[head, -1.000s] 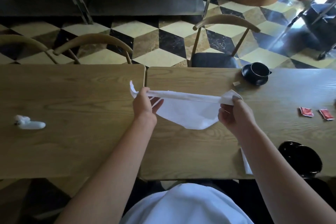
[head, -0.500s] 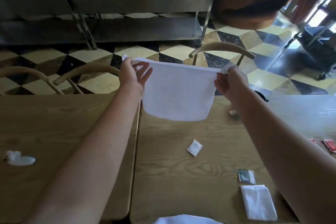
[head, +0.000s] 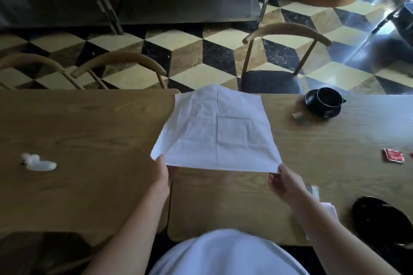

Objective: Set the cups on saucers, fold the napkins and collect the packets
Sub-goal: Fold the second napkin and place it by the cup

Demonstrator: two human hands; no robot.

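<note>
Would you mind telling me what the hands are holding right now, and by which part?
Both hold the white napkin: the left hand pinches its near left corner, the right hand its near right corner.

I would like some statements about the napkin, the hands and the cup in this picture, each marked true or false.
1. The white napkin is spread open. True.
2. Only the left hand holds the napkin. False: the right hand pinches the other near corner too.
3. The black cup stands on a black saucer. True.
4. The red packet lies inside the cup. False: it lies on the table, at the right.
5. The napkin covers the cup. False: they are apart.
</note>
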